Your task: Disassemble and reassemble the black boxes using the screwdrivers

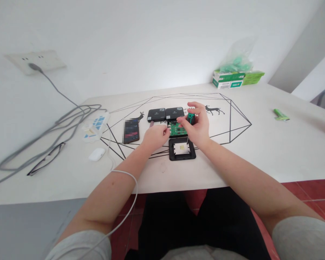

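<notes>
My right hand (197, 124) is closed on a green-and-black screwdriver (190, 118), whose thin shaft points down at the near edge of a green circuit board. The circuit board (178, 129) lies just beyond an open black case half (182, 157) with a silvery plate (181, 147) inside. My left hand (157, 137) is closed at the left edge of the board; what its fingertips hold, if anything, is too small to make out. Two closed black boxes, one on the left (156, 115) and one on the right (174, 113), sit side by side behind the board.
A phone (131, 130), a white earbud case (96, 154), a power strip (97, 126) and glasses (46, 159) lie left. Grey cable (81, 119) loops there; a white cable (137, 187) crosses my left arm. Green-and-white boxes (229, 77) stand back right, a green packet (281, 115) nearer.
</notes>
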The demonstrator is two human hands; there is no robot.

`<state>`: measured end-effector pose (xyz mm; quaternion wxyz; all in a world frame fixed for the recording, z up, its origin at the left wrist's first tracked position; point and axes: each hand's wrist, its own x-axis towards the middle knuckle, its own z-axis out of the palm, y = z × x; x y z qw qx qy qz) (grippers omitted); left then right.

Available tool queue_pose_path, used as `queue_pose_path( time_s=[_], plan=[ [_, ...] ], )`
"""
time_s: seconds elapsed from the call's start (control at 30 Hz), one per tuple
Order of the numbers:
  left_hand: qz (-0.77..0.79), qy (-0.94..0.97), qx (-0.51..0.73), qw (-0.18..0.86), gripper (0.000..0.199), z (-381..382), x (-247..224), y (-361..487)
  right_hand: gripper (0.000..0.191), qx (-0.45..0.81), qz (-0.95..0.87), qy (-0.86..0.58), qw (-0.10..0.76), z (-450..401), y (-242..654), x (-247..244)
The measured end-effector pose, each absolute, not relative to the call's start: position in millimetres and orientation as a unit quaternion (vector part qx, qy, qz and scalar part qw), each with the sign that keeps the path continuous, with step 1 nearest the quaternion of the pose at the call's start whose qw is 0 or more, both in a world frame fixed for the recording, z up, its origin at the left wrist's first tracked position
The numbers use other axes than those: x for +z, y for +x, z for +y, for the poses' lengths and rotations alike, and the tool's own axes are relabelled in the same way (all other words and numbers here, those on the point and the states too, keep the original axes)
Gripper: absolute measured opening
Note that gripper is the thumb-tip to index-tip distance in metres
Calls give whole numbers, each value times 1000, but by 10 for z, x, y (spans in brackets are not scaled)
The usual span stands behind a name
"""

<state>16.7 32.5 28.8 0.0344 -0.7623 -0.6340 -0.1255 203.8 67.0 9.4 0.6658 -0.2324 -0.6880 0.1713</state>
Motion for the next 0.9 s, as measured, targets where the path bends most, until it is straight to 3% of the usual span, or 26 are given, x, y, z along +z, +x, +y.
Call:
queue_pose_path(
  time_s=[0.1, 0.23, 0.33, 0.63, 0.73, 0.9],
  plan=[
    [-639, -760, -119, 33, 37, 325, 285, 164, 36, 175, -650, -233, 702, 638, 2036, 101],
    [-639, -757, -129, 35, 37, 337, 272, 147, 21, 177, -658, -219, 698, 547, 2074, 159],
    [-638, -757, -138, 32, 37, 348, 269, 135, 32, 202, -665, -216, 686, 504, 2098, 183],
    [-629, -766, -129, 29, 37, 328, 284, 154, 22, 75, -660, -256, 703, 580, 2060, 163],
    [-628, -767, -127, 28, 37, 322, 281, 160, 27, 58, -660, -266, 701, 587, 2072, 179],
    [-631, -764, -130, 31, 36, 326, 282, 162, 26, 107, -675, -230, 692, 561, 2099, 187]
  ],
)
